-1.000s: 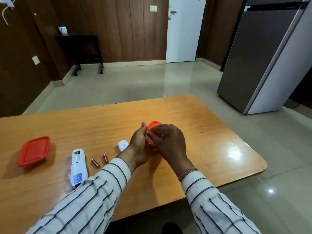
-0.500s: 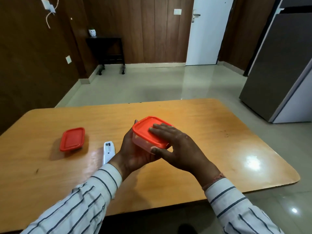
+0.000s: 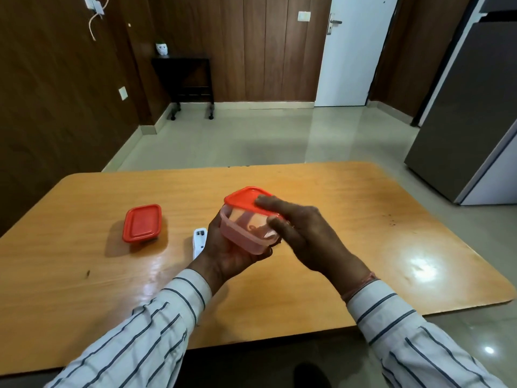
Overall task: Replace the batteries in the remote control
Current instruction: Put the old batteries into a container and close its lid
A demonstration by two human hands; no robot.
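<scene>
A small clear plastic container (image 3: pixel 243 233) with a red lid (image 3: pixel 243 198) is held above the table, tilted toward me. My left hand (image 3: pixel 226 253) cups it from below and the left side. My right hand (image 3: pixel 302 236) lies over the lid's right edge, fingers on top and thumb against the container's side. Something small shows faintly inside the container. The white remote control (image 3: pixel 199 239) lies on the table just left of my left hand, its open battery bay facing up, its lower part hidden by my wrist. Loose batteries are out of sight.
A second red-lidded container (image 3: pixel 142 224) stands on the wooden table (image 3: pixel 363 219) to the left. A grey refrigerator (image 3: pixel 475 121) stands on the right beyond the table. A dark side table (image 3: pixel 190 77) and a white door (image 3: pixel 355 51) are at the far wall.
The container has been lifted off the table and tilted toward me in both hands. My view has swung left, so the loose batteries seen earlier are now hidden behind my left arm.
</scene>
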